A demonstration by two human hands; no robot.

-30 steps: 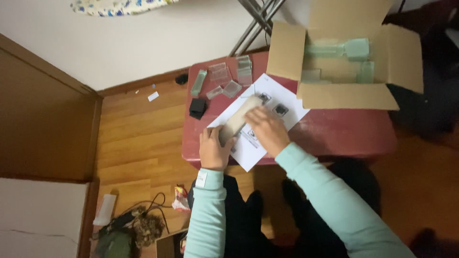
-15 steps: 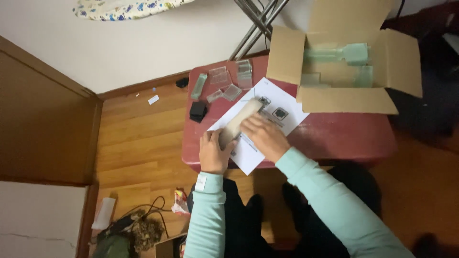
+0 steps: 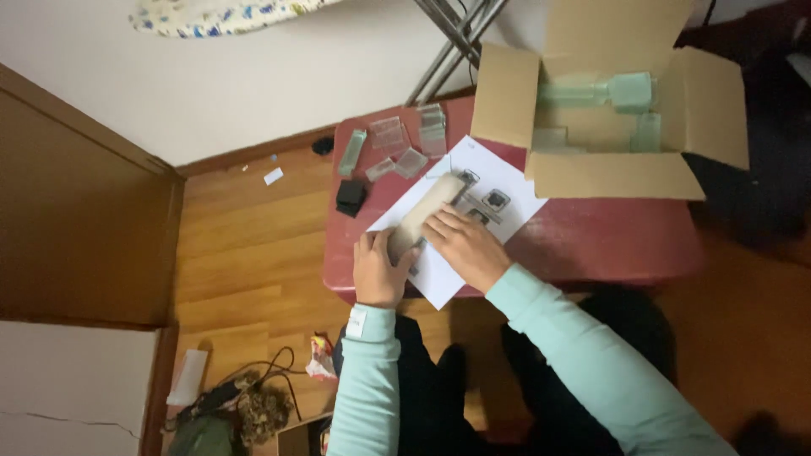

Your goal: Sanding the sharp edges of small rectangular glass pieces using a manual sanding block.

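A long beige block (image 3: 425, 213) lies slantwise on a white sheet of paper (image 3: 498, 177) on the small red table (image 3: 591, 241). My left hand (image 3: 378, 272) grips the block's near end. My right hand (image 3: 463, 245) rests flat beside it, fingers against the block's side. A few small dark squares (image 3: 495, 200) lie on the paper just past my right hand.
An open cardboard box (image 3: 608, 127) with pale green clear pieces stands at the table's far right. Several clear plastic pieces (image 3: 397, 143) and a black object (image 3: 350, 197) sit at the far left corner. Wooden floor, cables (image 3: 253, 397) and metal legs (image 3: 448, 34) surround the table.
The block has stayed slanted on the paper with both hands on it. My right hand has slid slightly nearer along it.
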